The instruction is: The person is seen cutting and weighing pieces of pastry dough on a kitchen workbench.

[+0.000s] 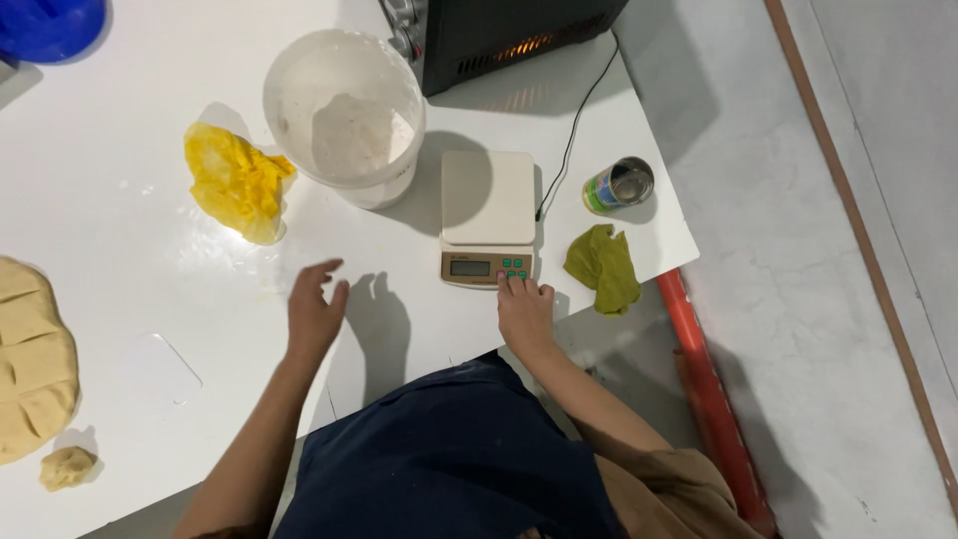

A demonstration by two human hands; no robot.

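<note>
**Fingers on the scale**

On the white table (120,329), big scored dough (30,359) sits at the left edge; the bucket (344,110) holds flour. The scale (487,215) stands near the front edge, its platform bare, right hand (525,311) fingertips on its buttons, holding nothing. Left hand (314,309) hovers open, empty. An open can (619,186) stands by the right edge.

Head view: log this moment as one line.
right hand: fingertips on green buttons of beige kitchen scale | left hand: open above white table | scale platform: bare
</note>
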